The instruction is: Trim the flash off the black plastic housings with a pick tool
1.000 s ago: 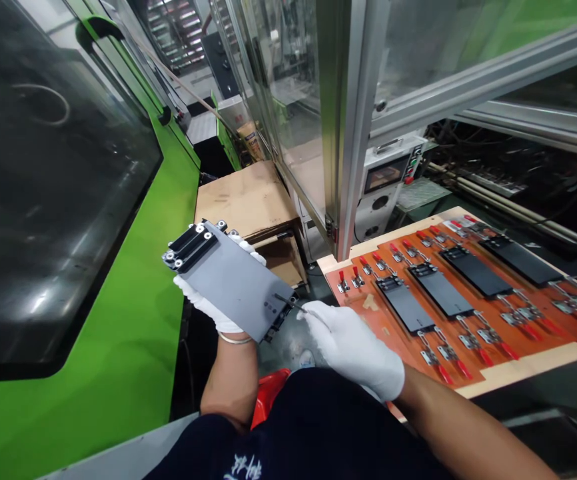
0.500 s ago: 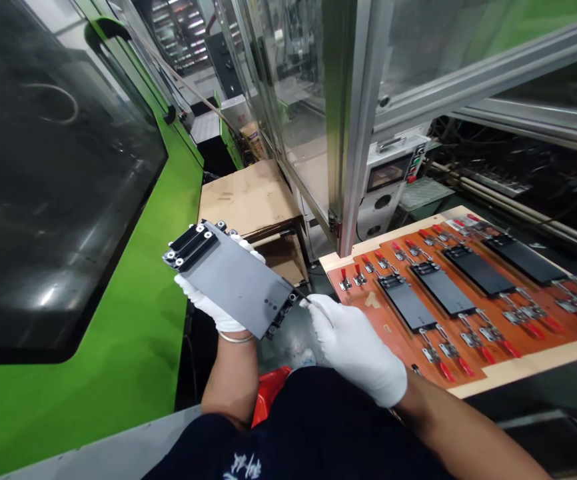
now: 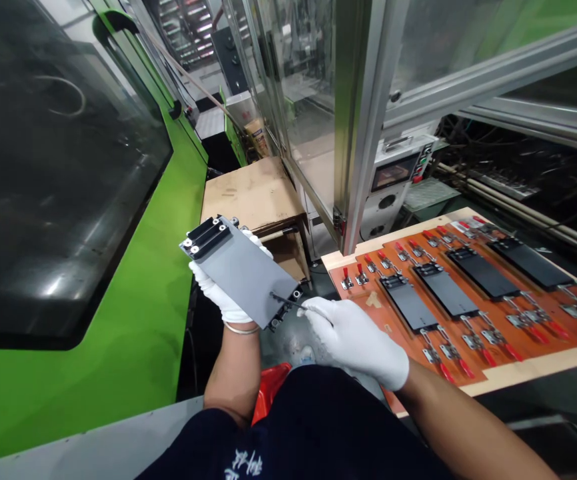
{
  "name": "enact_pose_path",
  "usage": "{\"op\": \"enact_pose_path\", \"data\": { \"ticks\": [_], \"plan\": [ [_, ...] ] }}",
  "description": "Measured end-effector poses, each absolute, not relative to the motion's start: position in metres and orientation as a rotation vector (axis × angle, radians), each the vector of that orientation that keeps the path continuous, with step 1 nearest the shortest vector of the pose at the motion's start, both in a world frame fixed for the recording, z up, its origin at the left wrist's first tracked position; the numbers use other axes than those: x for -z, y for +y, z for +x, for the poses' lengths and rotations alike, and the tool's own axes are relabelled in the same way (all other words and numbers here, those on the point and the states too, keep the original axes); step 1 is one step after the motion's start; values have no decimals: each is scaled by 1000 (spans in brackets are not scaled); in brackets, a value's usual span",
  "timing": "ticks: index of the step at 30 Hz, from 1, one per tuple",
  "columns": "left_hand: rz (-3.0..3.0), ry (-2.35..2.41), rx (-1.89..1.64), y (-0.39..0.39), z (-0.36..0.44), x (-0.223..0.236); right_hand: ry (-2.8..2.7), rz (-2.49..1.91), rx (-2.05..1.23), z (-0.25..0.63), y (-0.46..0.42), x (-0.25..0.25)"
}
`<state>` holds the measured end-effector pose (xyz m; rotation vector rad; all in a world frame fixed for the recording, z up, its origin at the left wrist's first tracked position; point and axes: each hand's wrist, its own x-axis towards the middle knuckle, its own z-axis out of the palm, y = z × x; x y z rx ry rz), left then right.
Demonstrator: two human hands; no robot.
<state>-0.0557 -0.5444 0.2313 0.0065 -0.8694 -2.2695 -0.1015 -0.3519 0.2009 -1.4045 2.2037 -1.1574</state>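
Observation:
A flat grey plastic panel with black brackets at both ends rests tilted in my gloved left hand, whose fingers wrap around it from beneath. In my gloved right hand is a thin dark rod-like tool, pinched between thumb and fingers. Its tip is over the panel's lower right end, where small holes show in the earlier frame. From this view I cannot tell whether the tip touches the surface or enters a hole.
An orange fixture board with red-handled toggle clamps stands at the right, bearing several similar panels. Ahead is a cardboard box. A green machine borders the left; a metal-framed clear door stands ahead.
The tool's tip has come over the panel's end, where the small holes were visible. The panel and my left hand have shifted slightly right and up in view.

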Motion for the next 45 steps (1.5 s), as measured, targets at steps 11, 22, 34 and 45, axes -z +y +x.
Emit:
{"op": "enact_pose_path", "data": {
  "ticks": [11,22,34,45],
  "plan": [
    [-18,-925,2251,-545,-61,-231,2300,-1468,887,-87,-358,-204],
    [10,-964,2175,-549,-62,-228,2268,-1485,1024,-78,-363,-201],
    [-54,-959,2220,-554,-57,-227,2208,-1493,1102,-73,-367,-201],
    [-50,-945,2186,-555,-54,-227,1352,-940,1541,-61,-378,-192]
  ]
}}
